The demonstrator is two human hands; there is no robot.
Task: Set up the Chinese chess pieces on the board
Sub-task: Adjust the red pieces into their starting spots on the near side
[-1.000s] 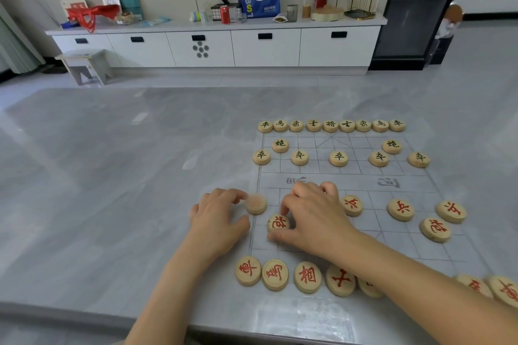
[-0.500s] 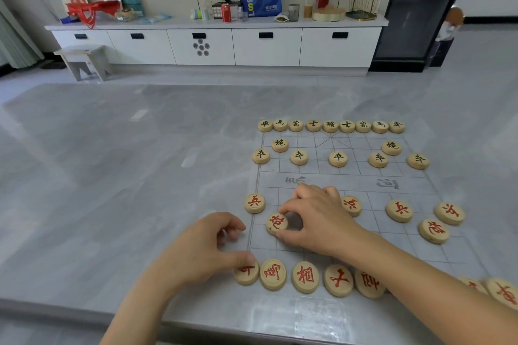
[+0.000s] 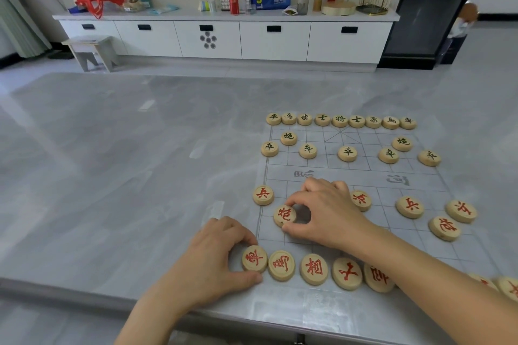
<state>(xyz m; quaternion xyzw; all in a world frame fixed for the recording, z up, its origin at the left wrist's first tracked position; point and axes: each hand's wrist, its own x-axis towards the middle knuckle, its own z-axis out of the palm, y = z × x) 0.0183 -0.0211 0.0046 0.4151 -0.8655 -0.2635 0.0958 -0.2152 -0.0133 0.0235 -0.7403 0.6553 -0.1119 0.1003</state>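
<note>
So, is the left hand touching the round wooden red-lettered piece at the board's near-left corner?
Touching. The head view shows the left hand pinching the round wooden red-lettered piece between forefinger and thumb, with no gap.

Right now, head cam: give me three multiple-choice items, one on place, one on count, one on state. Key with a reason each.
1. Where does the chariot in the left hand lie?
A. near-left corner of the board
B. far-right corner
C. on the river

2. How many pieces are in the far row?
A. 5
B. 7
C. 9

3. What is the right hand doing?
A. lying flat on the table
B. pinching a red cannon
C. hanging empty above the board

Key:
1 A: finger and thumb curl round the chariot at the left end of the near row.
2 C: nine dark-lettered discs stand side by side along the far edge.
3 B: thumb and forefinger close on the cannon's rim.
</note>
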